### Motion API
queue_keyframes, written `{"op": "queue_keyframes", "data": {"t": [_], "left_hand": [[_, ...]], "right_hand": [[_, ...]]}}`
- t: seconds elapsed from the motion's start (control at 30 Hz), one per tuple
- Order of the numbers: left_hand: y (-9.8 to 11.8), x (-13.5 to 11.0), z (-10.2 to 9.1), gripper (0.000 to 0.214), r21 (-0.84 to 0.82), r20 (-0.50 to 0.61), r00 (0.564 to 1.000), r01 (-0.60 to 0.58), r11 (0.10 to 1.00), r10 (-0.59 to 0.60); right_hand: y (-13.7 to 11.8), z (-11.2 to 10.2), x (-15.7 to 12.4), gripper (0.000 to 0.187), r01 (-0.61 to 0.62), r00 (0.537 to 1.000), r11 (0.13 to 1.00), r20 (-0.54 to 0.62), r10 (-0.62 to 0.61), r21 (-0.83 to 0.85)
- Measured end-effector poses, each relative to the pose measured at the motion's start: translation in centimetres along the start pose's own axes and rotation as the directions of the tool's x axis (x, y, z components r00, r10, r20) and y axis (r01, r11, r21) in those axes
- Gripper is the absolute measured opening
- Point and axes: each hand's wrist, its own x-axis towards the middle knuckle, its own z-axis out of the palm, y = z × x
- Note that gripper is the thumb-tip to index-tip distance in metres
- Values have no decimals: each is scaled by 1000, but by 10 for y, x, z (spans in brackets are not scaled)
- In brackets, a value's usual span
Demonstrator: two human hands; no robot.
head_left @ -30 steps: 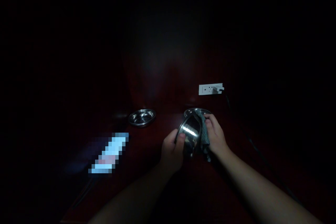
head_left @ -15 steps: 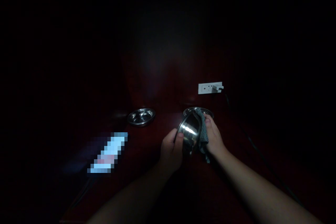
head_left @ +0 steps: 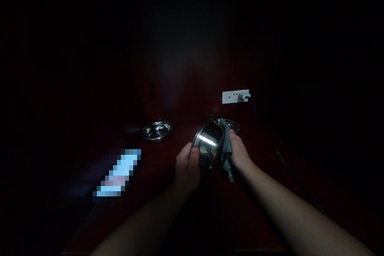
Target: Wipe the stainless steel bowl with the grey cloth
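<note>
A shiny steel bowl [head_left: 210, 142] is held up on its side above a dark red surface. My left hand [head_left: 188, 166] grips its rim from the left, thumb on the outer wall. On the right, my right hand [head_left: 238, 150] is closed on a grey-green cloth [head_left: 226, 148], pressing it to the bottom of the bowl. One end of the cloth hangs down below the hand. Behind the bowl, partly covered by it and the cloth, lies a shallow steel dish [head_left: 234, 125].
Another shallow steel dish [head_left: 157, 131] stands to the left. Nearer me is a bright, pixelated screen [head_left: 118, 174]. A white socket plate [head_left: 235, 96] with a plug is on the back wall; a dark cable [head_left: 288, 164] runs along the right. Surroundings are very dark.
The bowl has turned slightly, showing more of its side wall, while the cloth stays against its bottom. The whole view has shifted a little, so everything sits further left and higher.
</note>
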Motion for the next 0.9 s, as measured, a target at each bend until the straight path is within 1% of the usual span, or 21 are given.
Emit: {"op": "queue_keyframes", "data": {"t": [0.1,0.17,0.23,0.3,0.4,0.47,0.53,0.6,0.67,0.7,0.83,0.9], "left_hand": [[-1,1,-1,36,-28,-7,1000,-1,1000,1],[0,2,-2,37,-59,21,1000,7,998,-6],[1,4,-1,35,-103,78,997,20,994,-12],[3,5,0,31,-163,138,990,27,986,-4],[1,7,-1,32,-292,255,967,70,954,7],[-3,9,-2,33,-377,346,938,147,914,-8],[-8,10,-5,28,-413,438,898,246,877,-45],[-11,10,-7,25,-392,527,844,343,854,-97],[-11,10,-8,28,-376,574,808,405,833,-133],[-10,9,-8,31,-382,581,802,418,824,-137],[-6,8,-5,38,-425,603,790,437,793,-112],[-4,8,-4,38,-446,594,796,443,778,-113]], "right_hand": [[7,3,0,49,-33,999,997,0,33,75],[10,4,0,48,-36,998,993,-54,42,110],[11,3,1,47,-8,993,993,-112,21,116],[8,-1,4,45,53,992,995,-120,-42,84],[-1,-12,10,44,200,978,979,-46,-201,-25],[-7,-20,13,48,297,954,948,1,-298,-118],[-12,-26,14,53,392,920,900,49,-390,-192],[-16,-29,13,57,478,878,842,136,-459,-248],[-20,-31,12,62,539,841,791,229,-490,-288],[-21,-31,12,64,557,829,774,265,-493,-301],[-24,-35,12,68,592,799,748,338,-498,-298],[-26,-36,11,70,611,783,737,356,-509,-290]]}}
